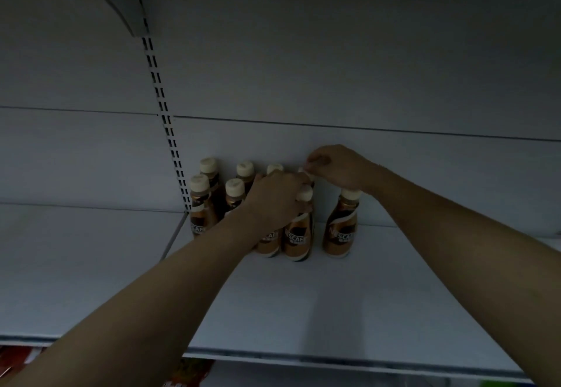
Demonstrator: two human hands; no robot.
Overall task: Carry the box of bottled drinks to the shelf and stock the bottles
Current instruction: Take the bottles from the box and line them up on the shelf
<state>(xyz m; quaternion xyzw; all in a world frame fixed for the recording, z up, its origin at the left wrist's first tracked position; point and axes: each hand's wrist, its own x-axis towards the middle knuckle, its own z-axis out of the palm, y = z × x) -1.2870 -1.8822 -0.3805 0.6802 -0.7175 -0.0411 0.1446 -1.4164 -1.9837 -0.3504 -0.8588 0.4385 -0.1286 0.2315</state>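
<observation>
Several brown coffee bottles with cream caps stand in two rows at the back of a white shelf (pixel 303 301). My left hand (pixel 277 196) is closed over the necks of two front-row bottles (pixel 299 234). My right hand (pixel 337 168) pinches the cap of a back-row bottle, most of which is hidden behind the hands. One bottle (pixel 341 227) stands alone to the right, under my right wrist. Further bottles (pixel 202 204) stand at the left by the upright. The box is not in view.
A slotted metal upright (pixel 168 131) and a bracket (pixel 133 7) carry the shelf above. The shelf's front lip (pixel 334 356) runs along the bottom. Red packaged goods (pixel 18 356) show on the lower shelf at bottom left.
</observation>
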